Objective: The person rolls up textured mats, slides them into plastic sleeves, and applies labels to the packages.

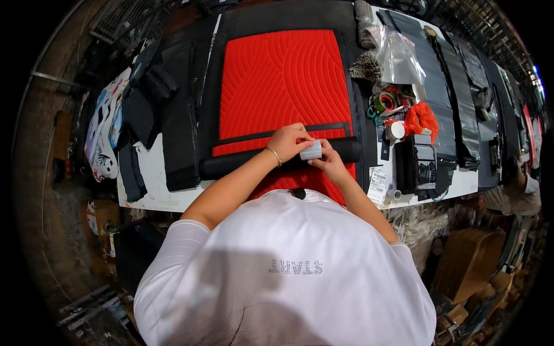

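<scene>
Looking straight down at a white desk [151, 183] that runs across the upper half of the frame, and it's packed. Dead centre is a big red quilted panel [283, 81] with wavy stitching and a black border, lying flat. Across its lower end sits a black rolled-up tube of material [231, 164], with a thin black strip [254, 136] just above it.

Both hands are up at that roll, middle of the frame. The left hand [287, 141], thin bracelet on the wrist, and the right hand [329, 162] are pinching a small pale rectangular piece [311, 151] between their fingertips, one from each side, right over the roll.

Left part of the desk has dark fabric pieces [173, 109] stacked and overlapping, plus a black-and-white printed sheet [103, 135] hanging off the far left edge. To the right of the panel: a clear plastic bag [398, 55], rolls of tape [384, 102], an orange tangle of something [421, 118], a black boxy item [416, 161] and a white paper tag [378, 183] near the desk edge. More long dark panels [444, 86] stretch to the upper right.

Room-wise it looks like a workshop: cardboard boxes [467, 262] on the floor lower right, clutter lower left.
</scene>
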The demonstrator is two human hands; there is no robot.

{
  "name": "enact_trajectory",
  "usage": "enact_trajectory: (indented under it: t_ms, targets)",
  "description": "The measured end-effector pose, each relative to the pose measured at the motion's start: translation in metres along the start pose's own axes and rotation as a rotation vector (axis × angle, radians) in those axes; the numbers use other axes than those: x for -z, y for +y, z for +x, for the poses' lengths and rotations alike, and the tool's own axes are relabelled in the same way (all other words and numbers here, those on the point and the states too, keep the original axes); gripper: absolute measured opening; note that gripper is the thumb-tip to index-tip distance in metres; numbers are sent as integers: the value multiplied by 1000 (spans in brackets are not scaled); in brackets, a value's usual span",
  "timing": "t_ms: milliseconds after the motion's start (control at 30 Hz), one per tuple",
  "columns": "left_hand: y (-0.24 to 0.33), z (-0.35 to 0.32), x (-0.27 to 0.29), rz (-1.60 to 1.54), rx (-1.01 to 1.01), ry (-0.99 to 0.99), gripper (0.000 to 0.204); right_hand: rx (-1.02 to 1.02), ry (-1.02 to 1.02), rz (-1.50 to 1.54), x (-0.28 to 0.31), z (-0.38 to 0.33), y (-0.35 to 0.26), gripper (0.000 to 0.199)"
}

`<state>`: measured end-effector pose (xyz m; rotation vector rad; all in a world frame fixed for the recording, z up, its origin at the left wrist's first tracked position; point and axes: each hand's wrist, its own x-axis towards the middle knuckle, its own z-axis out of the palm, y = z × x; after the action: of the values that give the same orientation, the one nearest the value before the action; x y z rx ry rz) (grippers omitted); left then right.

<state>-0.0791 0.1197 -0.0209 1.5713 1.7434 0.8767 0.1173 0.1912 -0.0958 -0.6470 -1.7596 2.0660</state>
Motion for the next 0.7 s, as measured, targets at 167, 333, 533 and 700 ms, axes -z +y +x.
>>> enact_trajectory:
  t_ms: [167,333,533,700]
  targets:
    - [3,-9,4,312,-233,112,11,-21,1,22,-2,1,5,29]
    - [3,-11,-3,349,-177,204,11,-42,12,35,-4,4,-2,28]
    - [-11,-5,2,548,-384,111,10,-6,-8,-24,1,5,7,28]
    - [9,-4,6,483,-258,138,5,-23,-12,-38,-3,5,-4,25]
